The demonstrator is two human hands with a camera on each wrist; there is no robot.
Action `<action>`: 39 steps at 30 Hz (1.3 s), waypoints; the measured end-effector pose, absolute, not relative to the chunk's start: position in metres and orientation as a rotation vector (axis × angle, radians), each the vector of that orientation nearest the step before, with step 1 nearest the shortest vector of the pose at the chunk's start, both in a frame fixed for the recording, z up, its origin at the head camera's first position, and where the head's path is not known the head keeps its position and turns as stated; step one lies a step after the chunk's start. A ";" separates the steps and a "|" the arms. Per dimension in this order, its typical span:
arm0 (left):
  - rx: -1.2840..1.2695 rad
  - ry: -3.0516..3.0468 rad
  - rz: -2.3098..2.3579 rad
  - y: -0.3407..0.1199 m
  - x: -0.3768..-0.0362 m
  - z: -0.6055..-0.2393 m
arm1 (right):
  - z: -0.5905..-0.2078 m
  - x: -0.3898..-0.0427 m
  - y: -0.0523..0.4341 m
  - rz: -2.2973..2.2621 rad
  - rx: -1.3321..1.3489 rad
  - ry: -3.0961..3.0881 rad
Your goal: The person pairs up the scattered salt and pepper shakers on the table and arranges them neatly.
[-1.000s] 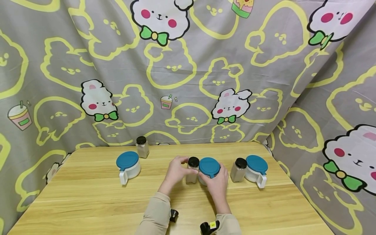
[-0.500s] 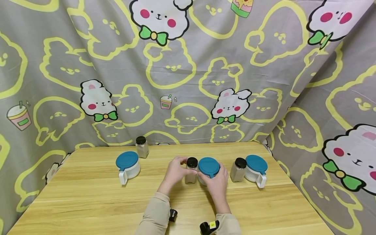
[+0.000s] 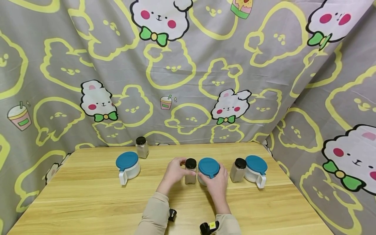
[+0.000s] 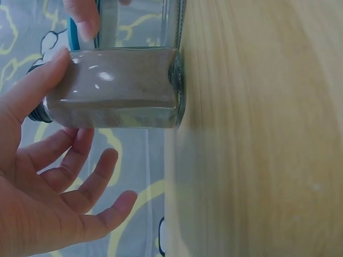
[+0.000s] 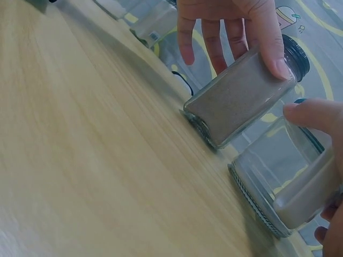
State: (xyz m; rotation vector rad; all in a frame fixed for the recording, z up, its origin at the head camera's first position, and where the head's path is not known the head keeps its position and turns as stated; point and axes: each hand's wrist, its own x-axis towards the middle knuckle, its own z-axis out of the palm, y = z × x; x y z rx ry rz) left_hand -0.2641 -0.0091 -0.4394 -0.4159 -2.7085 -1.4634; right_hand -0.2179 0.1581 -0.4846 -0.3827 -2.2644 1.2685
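Observation:
My left hand (image 3: 175, 172) pinches a square glass spice jar (image 3: 190, 178) with a black cap and grey-brown powder inside. Thumb and fingertips sit high on its sides, and the other fingers spread loosely in the left wrist view. The spice jar (image 4: 118, 88) stands upright on the table. Just right of it is a round glass seasoning pot (image 3: 209, 166) with a blue lid, gripped by my right hand (image 3: 218, 184). That thumb lies near the lid, and the fingers go round the far side of the pot (image 5: 262, 160). A narrow gap separates the two.
To the right, another spice jar (image 3: 238, 173) stands beside a blue-lidded pot (image 3: 256, 164) with a white handle. At the left are a third such pot (image 3: 127, 160) and a spice jar (image 3: 142, 149) behind it. A patterned curtain (image 3: 188, 98) hangs beyond the wooden table (image 3: 88, 195).
The spice jar in my left hand has shifted slightly left, so the gap to the blue-lidded pot has widened a little. My right hand and that pot have barely moved.

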 end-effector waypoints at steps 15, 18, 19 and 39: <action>-0.435 -2.731 -1.499 -0.008 -0.262 -0.439 | -0.484 -0.217 0.157 1.238 -0.386 -2.274; -0.428 -2.731 -1.505 -0.009 -0.262 -0.439 | -0.484 -0.217 0.156 1.233 -0.382 -2.270; -0.427 -2.732 -1.505 -0.009 -0.262 -0.439 | -0.484 -0.217 0.156 1.230 -0.381 -2.269; -0.443 -2.749 -1.504 -0.011 -0.261 -0.437 | -0.485 -0.217 0.157 1.193 -0.388 -2.279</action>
